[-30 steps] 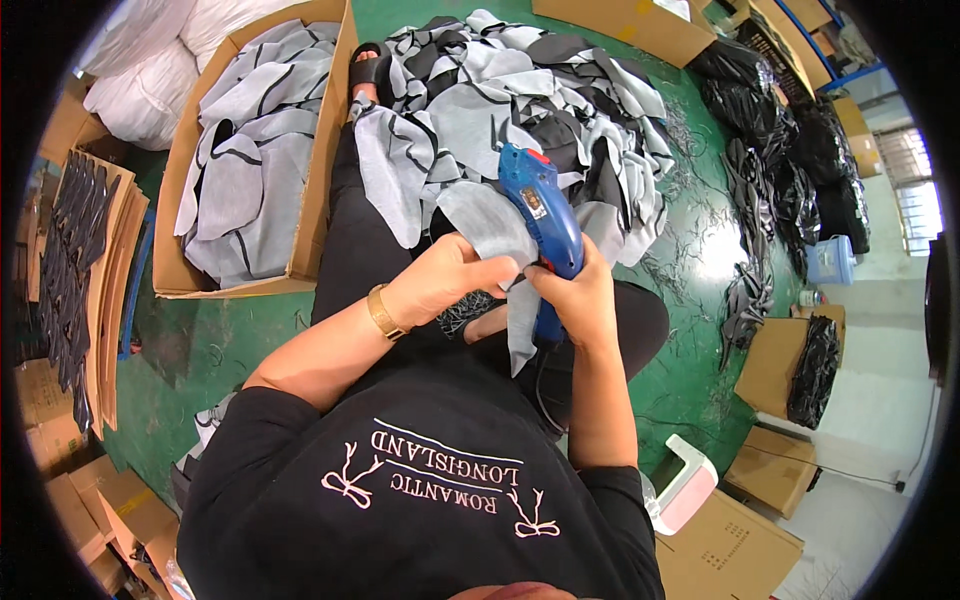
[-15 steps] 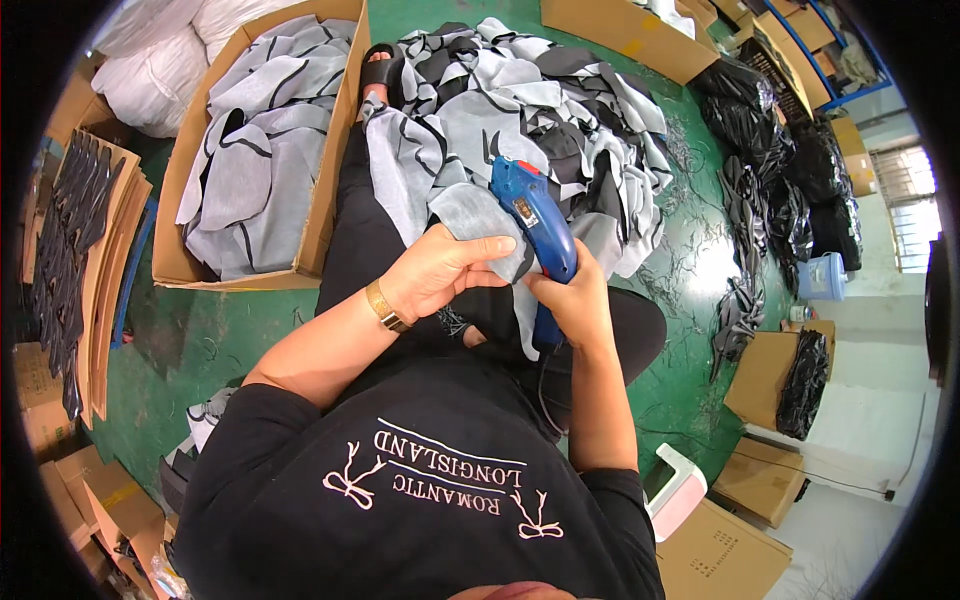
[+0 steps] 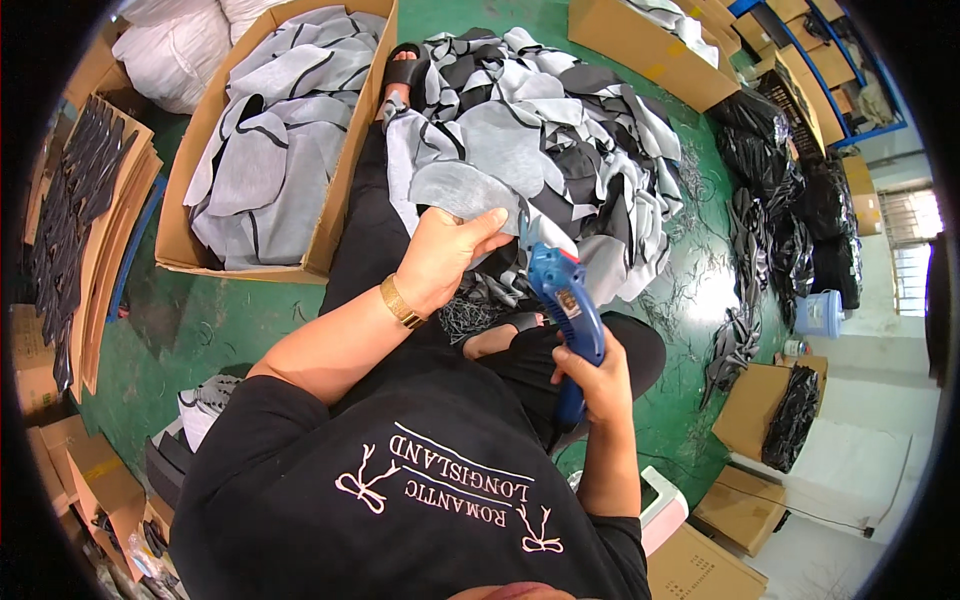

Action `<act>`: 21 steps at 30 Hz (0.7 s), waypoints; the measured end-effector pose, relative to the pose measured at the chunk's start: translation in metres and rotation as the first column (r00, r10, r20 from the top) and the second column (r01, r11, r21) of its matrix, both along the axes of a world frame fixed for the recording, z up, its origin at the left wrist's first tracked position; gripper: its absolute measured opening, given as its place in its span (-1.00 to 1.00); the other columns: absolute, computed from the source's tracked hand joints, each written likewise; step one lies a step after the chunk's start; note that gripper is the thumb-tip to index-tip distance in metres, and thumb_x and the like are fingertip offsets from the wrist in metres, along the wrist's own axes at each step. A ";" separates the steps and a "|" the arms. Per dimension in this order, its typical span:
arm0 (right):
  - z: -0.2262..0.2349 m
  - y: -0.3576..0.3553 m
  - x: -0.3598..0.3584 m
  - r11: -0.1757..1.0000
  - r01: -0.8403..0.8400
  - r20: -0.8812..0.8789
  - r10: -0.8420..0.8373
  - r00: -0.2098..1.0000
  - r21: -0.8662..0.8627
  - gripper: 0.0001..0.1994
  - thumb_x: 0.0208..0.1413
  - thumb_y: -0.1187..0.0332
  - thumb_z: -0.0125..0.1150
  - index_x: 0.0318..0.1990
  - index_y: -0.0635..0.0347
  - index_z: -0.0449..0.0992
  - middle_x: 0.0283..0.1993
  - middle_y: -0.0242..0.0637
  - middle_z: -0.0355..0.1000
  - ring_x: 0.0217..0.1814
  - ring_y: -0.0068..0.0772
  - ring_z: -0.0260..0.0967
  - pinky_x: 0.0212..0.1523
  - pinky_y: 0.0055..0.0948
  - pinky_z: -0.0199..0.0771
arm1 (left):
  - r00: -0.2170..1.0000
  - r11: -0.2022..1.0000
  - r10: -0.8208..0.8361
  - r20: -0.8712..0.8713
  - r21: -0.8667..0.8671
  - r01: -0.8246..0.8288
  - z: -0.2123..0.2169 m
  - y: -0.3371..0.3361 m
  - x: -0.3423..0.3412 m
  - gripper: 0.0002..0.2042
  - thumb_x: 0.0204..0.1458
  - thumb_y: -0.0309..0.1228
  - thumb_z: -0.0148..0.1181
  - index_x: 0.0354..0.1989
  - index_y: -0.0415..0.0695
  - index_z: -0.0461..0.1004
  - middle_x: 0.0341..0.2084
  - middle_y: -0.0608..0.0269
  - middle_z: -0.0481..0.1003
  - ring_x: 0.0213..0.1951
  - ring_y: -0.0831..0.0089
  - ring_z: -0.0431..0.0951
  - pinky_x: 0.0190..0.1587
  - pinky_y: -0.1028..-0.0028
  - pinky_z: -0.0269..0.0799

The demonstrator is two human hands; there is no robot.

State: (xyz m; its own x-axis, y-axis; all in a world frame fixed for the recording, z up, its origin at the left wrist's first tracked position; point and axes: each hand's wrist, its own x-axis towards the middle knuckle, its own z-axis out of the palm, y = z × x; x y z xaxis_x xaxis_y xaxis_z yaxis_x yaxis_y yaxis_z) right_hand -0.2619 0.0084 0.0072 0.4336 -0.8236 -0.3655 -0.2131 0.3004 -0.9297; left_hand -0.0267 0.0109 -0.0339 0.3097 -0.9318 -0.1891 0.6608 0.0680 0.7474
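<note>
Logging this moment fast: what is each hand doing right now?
Left hand: closed on a grey fabric piece.
Right hand: closed around a blue handheld cutter.

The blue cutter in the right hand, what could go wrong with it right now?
The blue cutter has its tip close to the left hand, which grips a grey fabric piece; the fingers could get nicked. The right hand holds the cutter low on its handle, so the tip might wobble.

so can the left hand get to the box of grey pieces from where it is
Probably yes. The left hand holds a grey piece, and the open box sits just to its left with nothing between them. It would need to drop or carry that piece.
</note>
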 end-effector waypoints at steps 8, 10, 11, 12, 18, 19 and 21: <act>-0.015 0.010 0.000 0.999 0.019 -0.077 -0.021 0.997 -0.029 -0.67 -0.11 0.51 0.30 -0.15 0.38 0.40 -0.37 -0.32 0.39 -0.55 -0.55 0.35 -0.54 -0.55 0.37 | 0.998 1.000 0.009 0.065 -0.030 -0.008 -0.005 -0.002 -0.006 -0.75 0.02 -0.59 0.20 -0.11 -0.28 0.43 -0.23 0.21 0.52 -0.19 0.47 0.53 -0.06 0.45 0.47; -0.016 0.012 -0.001 0.999 0.022 -0.084 -0.024 0.996 -0.030 -0.68 -0.11 0.55 0.28 -0.16 0.40 0.40 -0.32 -0.26 0.40 -0.54 -0.51 0.36 -0.55 -0.53 0.40 | 0.998 0.999 0.018 0.065 -0.034 -0.015 -0.005 -0.001 -0.007 -0.75 0.01 -0.60 0.19 -0.11 -0.28 0.43 -0.23 0.21 0.52 -0.20 0.47 0.54 -0.06 0.47 0.46; -0.016 0.013 -0.001 0.999 0.029 -0.094 -0.033 0.995 -0.042 -0.68 -0.11 0.51 0.29 -0.16 0.38 0.41 -0.39 -0.31 0.40 -0.55 -0.55 0.35 -0.53 -0.55 0.38 | 0.998 1.000 0.016 0.056 -0.013 -0.015 -0.006 -0.001 -0.007 -0.76 0.01 -0.60 0.19 -0.12 -0.28 0.44 -0.24 0.21 0.52 -0.20 0.47 0.54 -0.06 0.47 0.45; -0.016 0.013 -0.001 0.998 0.036 -0.105 -0.041 0.994 -0.054 -0.68 -0.10 0.47 0.31 -0.16 0.35 0.42 -0.47 -0.37 0.39 -0.56 -0.59 0.34 -0.52 -0.56 0.35 | 0.999 1.000 0.014 0.046 0.008 -0.015 -0.007 0.000 -0.008 -0.77 0.01 -0.60 0.19 -0.13 -0.28 0.44 -0.25 0.21 0.52 -0.20 0.47 0.54 -0.06 0.47 0.45; -0.015 0.016 -0.003 0.996 0.060 -0.099 -0.066 0.993 -0.067 -0.68 -0.11 0.47 0.31 -0.16 0.36 0.42 -0.48 -0.35 0.40 -0.57 -0.58 0.35 -0.53 -0.56 0.36 | 0.996 0.999 0.043 0.072 -0.027 -0.041 -0.001 0.001 -0.014 -0.86 0.00 -0.58 0.20 -0.25 -0.31 0.51 -0.34 0.24 0.55 -0.31 0.52 0.53 -0.19 0.52 0.44; -0.015 0.016 -0.003 0.996 0.062 -0.100 -0.068 0.993 -0.067 -0.68 -0.11 0.47 0.31 -0.16 0.36 0.42 -0.48 -0.35 0.40 -0.57 -0.58 0.35 -0.53 -0.56 0.36 | 0.997 0.999 0.041 0.072 -0.026 -0.039 -0.001 0.001 -0.015 -0.86 0.00 -0.58 0.20 -0.25 -0.31 0.51 -0.34 0.24 0.55 -0.31 0.52 0.53 -0.19 0.52 0.44; -0.013 0.017 -0.003 0.996 0.056 -0.106 -0.064 0.992 -0.076 -0.68 -0.11 0.47 0.31 -0.16 0.36 0.42 -0.48 -0.36 0.40 -0.57 -0.58 0.35 -0.53 -0.56 0.36 | 0.992 0.997 0.062 0.107 -0.059 -0.056 -0.002 0.002 -0.016 -0.87 0.01 -0.58 0.19 -0.25 -0.31 0.52 -0.34 0.24 0.55 -0.31 0.53 0.53 -0.20 0.53 0.44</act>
State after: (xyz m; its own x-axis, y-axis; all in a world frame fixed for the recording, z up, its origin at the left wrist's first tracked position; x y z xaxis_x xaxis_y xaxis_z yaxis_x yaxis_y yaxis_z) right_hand -0.2647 0.0253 -0.0063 0.3440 -0.8731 -0.3455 -0.2973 0.2477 -0.9221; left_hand -0.0427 0.0127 -0.0354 0.3807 -0.9193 -0.0997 0.5694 0.1481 0.8086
